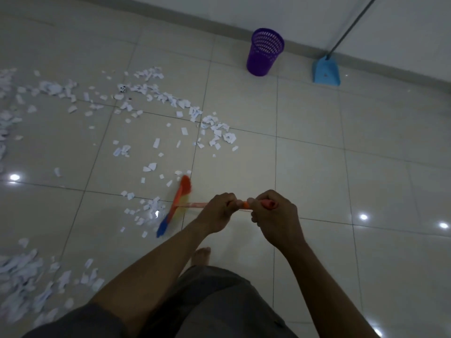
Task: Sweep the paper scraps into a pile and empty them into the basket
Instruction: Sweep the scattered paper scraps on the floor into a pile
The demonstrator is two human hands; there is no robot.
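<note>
Fingers (228,200) of the left hand (219,212) are curled round the handle (196,205) of the broom (177,203), and the right hand (275,215) is wrapped round the handle's top end just beside it, the red tip being seen between thumb and forefinger. The handle is held low and runs leftward from the hands to the head (170,212), which is blurred and banded orange, yellow and blue; it is tilted, with the orange end farther off and the blue end nearer. The head is set just beside a small cluster of scraps (150,207) on the floor (317,167). More scraps are scattered across the tiles to the left and ahead, in a loose arc that reaches toward the middle of the view, and a thicker heap is seen at the lower left edge. The basket (264,52), purple and perforated, is stood upright near the wall (292,15), well apart from the scraps and from the broom. A blue dustpan (326,71) is placed just to the right of the basket, its long grey pole leaned toward the wall. A bare foot (201,254) is seen on the tiles below the hands, and dark shorts (219,301) fill the bottom edge. Bright spots of light are reflected in the glossy floor.
</note>
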